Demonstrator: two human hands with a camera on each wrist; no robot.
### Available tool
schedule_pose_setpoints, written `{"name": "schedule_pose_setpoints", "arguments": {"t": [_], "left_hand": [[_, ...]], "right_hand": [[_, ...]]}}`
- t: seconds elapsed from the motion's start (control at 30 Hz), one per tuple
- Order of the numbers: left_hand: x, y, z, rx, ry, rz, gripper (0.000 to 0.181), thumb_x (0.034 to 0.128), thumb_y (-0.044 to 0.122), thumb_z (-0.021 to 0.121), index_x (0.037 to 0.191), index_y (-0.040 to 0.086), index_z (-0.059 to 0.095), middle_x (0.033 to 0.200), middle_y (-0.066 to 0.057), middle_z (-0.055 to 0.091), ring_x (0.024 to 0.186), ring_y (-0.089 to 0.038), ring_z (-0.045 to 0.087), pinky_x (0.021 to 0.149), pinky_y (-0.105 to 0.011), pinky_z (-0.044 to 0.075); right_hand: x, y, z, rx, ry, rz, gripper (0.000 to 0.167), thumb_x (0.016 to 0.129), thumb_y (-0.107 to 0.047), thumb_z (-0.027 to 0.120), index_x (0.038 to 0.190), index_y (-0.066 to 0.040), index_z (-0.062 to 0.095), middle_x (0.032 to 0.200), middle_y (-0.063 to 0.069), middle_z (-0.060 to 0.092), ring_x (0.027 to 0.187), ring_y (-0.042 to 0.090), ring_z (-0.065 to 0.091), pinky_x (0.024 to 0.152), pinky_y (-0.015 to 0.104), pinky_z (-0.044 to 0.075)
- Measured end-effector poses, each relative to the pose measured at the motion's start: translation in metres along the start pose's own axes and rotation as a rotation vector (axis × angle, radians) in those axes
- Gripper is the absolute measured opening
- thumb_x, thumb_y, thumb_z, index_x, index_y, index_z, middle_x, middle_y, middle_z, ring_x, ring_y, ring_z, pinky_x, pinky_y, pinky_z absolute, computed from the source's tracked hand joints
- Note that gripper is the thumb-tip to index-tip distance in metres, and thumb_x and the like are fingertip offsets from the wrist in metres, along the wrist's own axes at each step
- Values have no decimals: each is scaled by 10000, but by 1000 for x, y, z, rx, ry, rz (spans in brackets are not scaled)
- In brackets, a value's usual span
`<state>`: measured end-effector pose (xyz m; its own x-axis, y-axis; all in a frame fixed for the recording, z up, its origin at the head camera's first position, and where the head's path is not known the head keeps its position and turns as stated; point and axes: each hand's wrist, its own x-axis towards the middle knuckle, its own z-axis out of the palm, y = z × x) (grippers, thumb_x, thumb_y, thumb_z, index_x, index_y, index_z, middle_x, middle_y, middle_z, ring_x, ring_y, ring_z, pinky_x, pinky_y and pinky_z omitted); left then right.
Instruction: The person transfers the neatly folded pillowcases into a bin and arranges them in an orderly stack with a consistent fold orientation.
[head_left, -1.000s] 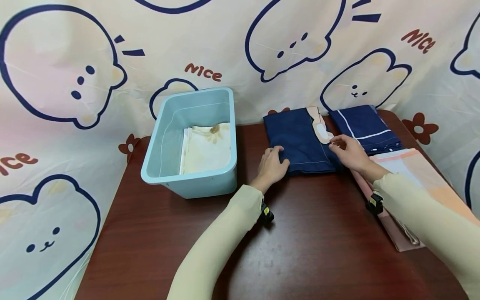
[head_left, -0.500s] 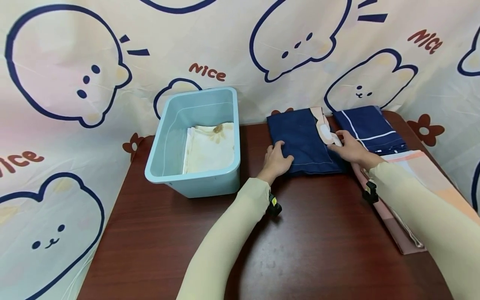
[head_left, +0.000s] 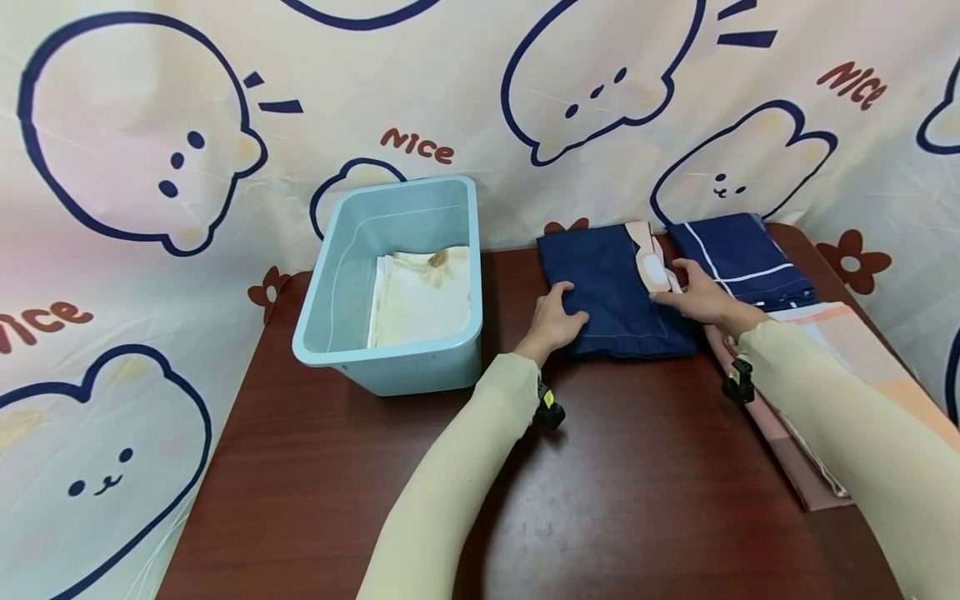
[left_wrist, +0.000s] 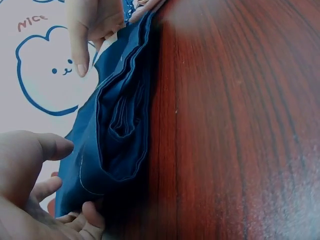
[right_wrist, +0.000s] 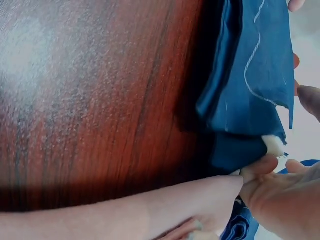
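A folded navy cloth (head_left: pixel 600 279) with a pale pattern down its right side lies near the back of the table. My left hand (head_left: pixel 553 321) holds its left edge, the fingers bent round the side in the left wrist view. At the right edge, beside the pale pattern, my right hand (head_left: pixel 701 296) pinches the fabric. Its thumb (right_wrist: pixel 262 167) shows against the cloth's corner in the right wrist view, while the undersides of both grips are partly hidden. Stacked folds of the cloth (left_wrist: pixel 122 125) show along its front edge in the left wrist view.
A light blue bin (head_left: pixel 390 367) stands at the left with a folded cream cloth (head_left: pixel 427 300) inside. Another navy cloth with white lines (head_left: pixel 742 258) lies at the back right. A pink and orange cloth (head_left: pixel 840 333) lies under my right forearm. A patterned curtain (head_left: pixel 570 192) hangs behind.
The right hand has closed on the cloth's right edge. The navy cloth has shifted slightly toward me and its right side has bent. The left hand has stayed at the left edge.
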<state>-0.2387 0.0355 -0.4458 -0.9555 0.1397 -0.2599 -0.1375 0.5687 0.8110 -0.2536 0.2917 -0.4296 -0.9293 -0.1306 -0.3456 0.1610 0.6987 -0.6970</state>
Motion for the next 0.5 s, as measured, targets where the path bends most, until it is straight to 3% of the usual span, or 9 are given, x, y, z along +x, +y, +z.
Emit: {"name": "schedule_pose_setpoints", "arguments": {"t": [0.2,0.3,0.4,0.5], "left_hand": [[1,-1,-1,-72,16,-33,668,978,219,629,1559,223,298,1581,-127,419,1404,-312,458,1147,-458,400],[4,-3,0,-154,41,-58,771,965,212,651,1590,193,200,1607,-145,378,1428,-322,436,1165,-451,385],[6,-6,0,-225,56,-85,846,955,212,668,1613,152,140,1643,-143,315,1482,-311,372,1200,-434,347],[7,-7,-1,-244,34,-113,849,955,229,668,1618,103,153,1665,-128,275,1520,-293,316,1227,-419,311]], "right_hand": [[2,4,0,32,-40,43,1022,995,-387,601,1579,42,-119,1621,381,25,1484,519,163,1196,633,225],[3,7,0,69,-62,70,1044,990,-417,603,1571,71,-114,1628,372,27,1494,507,167,1208,619,229],[3,9,-1,86,-95,80,984,1003,-449,578,1570,112,1,1604,365,161,1455,461,275,1190,573,295],[3,11,-2,115,-128,84,842,1009,-465,567,1536,103,236,1459,271,469,1274,311,530,1069,441,463]]}}
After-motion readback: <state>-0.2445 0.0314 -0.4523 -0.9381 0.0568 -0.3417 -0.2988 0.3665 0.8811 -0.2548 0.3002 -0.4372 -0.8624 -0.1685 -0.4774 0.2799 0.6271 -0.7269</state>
